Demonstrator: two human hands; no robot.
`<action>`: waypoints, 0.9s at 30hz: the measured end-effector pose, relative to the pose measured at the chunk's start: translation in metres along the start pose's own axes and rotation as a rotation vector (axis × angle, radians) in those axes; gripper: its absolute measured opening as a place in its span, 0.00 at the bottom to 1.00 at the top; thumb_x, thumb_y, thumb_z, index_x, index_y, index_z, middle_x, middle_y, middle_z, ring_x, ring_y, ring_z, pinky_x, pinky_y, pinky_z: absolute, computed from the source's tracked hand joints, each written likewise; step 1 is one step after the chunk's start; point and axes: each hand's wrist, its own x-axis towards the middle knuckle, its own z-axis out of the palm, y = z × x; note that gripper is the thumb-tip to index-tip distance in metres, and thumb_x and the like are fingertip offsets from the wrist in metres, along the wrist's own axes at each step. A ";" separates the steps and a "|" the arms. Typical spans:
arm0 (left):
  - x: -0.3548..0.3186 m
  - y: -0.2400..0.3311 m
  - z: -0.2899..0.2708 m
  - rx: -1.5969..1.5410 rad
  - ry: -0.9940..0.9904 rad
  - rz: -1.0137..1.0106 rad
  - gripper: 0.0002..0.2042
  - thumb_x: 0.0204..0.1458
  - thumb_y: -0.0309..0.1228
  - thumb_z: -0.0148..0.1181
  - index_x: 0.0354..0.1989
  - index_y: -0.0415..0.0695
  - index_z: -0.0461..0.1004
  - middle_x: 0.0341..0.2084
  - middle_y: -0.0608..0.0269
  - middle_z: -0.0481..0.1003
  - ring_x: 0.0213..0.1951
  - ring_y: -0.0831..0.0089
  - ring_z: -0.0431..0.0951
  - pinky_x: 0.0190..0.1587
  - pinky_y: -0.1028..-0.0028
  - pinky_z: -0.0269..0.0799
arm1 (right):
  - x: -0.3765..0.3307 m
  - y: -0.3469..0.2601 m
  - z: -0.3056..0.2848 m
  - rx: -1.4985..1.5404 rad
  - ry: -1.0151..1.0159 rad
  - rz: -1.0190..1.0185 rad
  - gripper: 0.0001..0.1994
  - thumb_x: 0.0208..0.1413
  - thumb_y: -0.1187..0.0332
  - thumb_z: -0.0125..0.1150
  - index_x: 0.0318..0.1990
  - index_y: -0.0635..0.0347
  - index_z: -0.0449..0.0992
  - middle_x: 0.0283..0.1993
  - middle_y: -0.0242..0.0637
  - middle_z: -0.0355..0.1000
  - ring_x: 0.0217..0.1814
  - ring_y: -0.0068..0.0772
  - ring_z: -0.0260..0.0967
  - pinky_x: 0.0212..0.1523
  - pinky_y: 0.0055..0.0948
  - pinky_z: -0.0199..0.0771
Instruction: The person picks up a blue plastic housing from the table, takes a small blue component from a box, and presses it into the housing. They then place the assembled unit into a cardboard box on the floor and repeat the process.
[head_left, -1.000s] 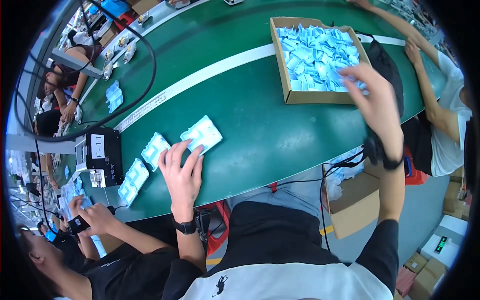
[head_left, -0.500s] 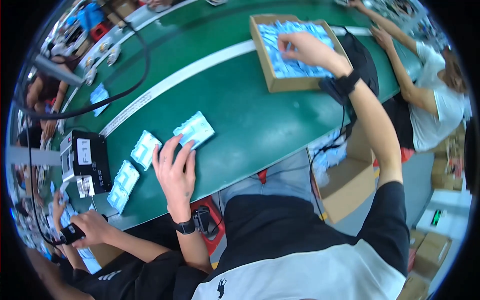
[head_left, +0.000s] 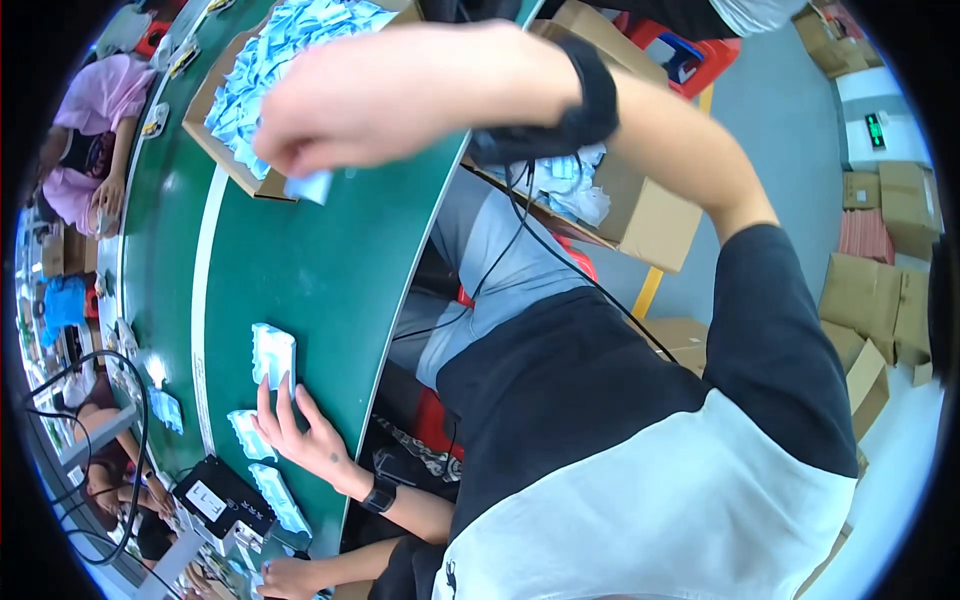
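Observation:
My right hand (head_left: 345, 105), blurred by motion, pinches a small light-blue packet (head_left: 310, 187) over the near edge of a cardboard box (head_left: 232, 168). That box is filled with a heap of similar light-blue packets (head_left: 300, 45). My left hand (head_left: 303, 432) is open, fingers spread, its fingertips at the edge of a pale-blue moulded plastic piece (head_left: 273, 355) lying on the green table. Beside that hand lies a second moulded piece (head_left: 250, 434), partly covered by the fingers. A third moulded piece (head_left: 281, 500) lies past it, near the table edge.
A black box-shaped device (head_left: 222, 498) stands past the pieces, with a co-worker's hand (head_left: 285, 578) close by. A white strip (head_left: 203, 300) runs along the green table (head_left: 330, 270). An open carton (head_left: 650, 215) with blue wrappers stands beside my legs. Black cables cross my lap.
My view has turned, so the table now runs up the left side. My right hand has come out of the box with a packet. My left hand stays by the moulded pieces.

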 end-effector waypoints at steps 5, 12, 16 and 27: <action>-0.002 -0.005 -0.011 -0.077 -0.057 0.018 0.09 0.58 0.28 0.68 0.47 0.47 0.85 0.56 0.57 0.77 0.59 0.52 0.75 0.72 0.45 0.58 | -0.030 -0.011 0.093 0.005 0.262 -0.071 0.07 0.62 0.66 0.64 0.40 0.56 0.74 0.39 0.38 0.68 0.47 0.45 0.72 0.44 0.42 0.77; 0.008 0.024 -0.007 -0.139 -0.011 0.047 0.10 0.51 0.30 0.73 0.43 0.52 0.85 0.52 0.62 0.78 0.60 0.56 0.74 0.69 0.43 0.60 | -0.009 -0.014 0.099 0.060 -0.031 -0.065 0.05 0.60 0.72 0.64 0.40 0.60 0.74 0.40 0.40 0.69 0.43 0.46 0.72 0.43 0.41 0.75; 0.007 0.040 -0.002 -0.269 0.013 0.014 0.09 0.52 0.31 0.72 0.42 0.53 0.85 0.51 0.64 0.77 0.59 0.57 0.74 0.68 0.43 0.60 | 0.022 -0.042 0.094 0.150 -0.125 -0.126 0.05 0.59 0.74 0.65 0.40 0.61 0.75 0.39 0.40 0.69 0.42 0.45 0.71 0.42 0.41 0.74; 0.008 0.045 0.001 -0.289 0.017 0.016 0.10 0.50 0.29 0.73 0.41 0.51 0.85 0.52 0.65 0.77 0.57 0.58 0.74 0.66 0.47 0.65 | 0.053 -0.075 0.133 0.024 -0.155 -0.187 0.06 0.55 0.77 0.67 0.36 0.63 0.73 0.36 0.39 0.68 0.40 0.44 0.69 0.39 0.40 0.73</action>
